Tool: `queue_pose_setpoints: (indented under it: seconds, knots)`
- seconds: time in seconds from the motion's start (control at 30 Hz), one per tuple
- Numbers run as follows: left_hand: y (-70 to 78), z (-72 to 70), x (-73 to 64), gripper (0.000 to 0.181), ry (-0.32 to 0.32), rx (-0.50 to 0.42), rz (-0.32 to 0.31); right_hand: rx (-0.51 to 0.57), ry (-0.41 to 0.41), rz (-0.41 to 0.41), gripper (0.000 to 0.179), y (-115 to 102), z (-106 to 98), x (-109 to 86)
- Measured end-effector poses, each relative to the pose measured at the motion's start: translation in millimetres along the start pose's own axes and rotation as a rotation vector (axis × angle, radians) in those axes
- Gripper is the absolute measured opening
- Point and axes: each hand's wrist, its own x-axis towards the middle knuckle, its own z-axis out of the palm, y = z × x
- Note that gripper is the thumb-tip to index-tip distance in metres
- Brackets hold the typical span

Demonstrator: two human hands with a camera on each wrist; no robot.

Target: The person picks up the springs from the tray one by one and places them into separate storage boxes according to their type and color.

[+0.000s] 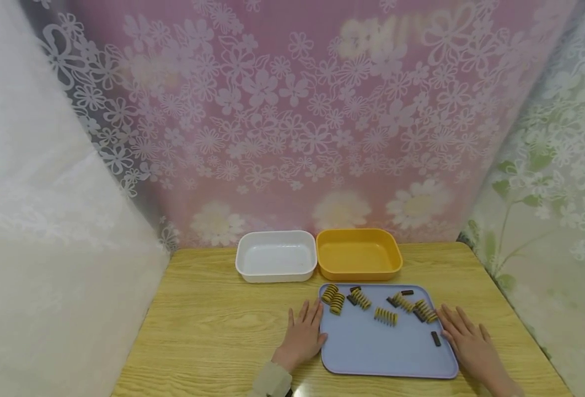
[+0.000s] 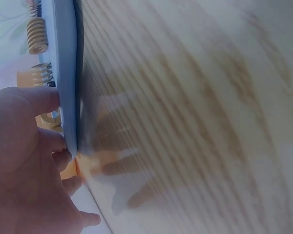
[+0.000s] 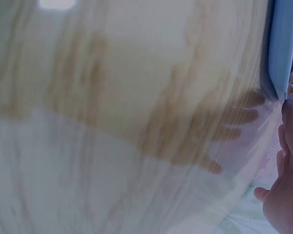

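Note:
A blue tray [image 1: 371,353] lies on the table with several yellow coil springs [image 1: 386,316] and several small dark brown blocks [image 1: 435,338] scattered over its back half and right side. My left hand [image 1: 302,336] touches the tray's left edge with its fingers extended. At the right edge, my right hand [image 1: 470,344] rests against the rim, fingers straight. Neither hand holds a spring or a block. In the left wrist view the left hand [image 2: 24,156] meets the tray's side [image 2: 66,73]. The right wrist view shows only part of the right hand [image 3: 290,175] beside the tray corner.
Behind the tray stand a white container [image 1: 276,278] and, touching it on the right, a yellow container [image 1: 359,275]. Wood-grain table surface [image 1: 213,336] extends to the left. Flowered curtains [image 1: 297,138] hang at the back and both sides.

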Motion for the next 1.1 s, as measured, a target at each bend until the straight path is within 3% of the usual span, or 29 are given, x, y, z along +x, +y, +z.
queue_pose_setpoints:
  seconds: [0.47,1.1]
  knots:
    - [-6.5,-5.2,-5.6,0.068,0.048,-0.012,-0.011,-0.037,0.029,-0.021,0.062,-13,3,3.8]
    - [-17.5,-8.0,-15.4,0.068,0.064,-0.023,-0.031,-0.023,-0.01,0.0,0.061,-33,3,8.9]
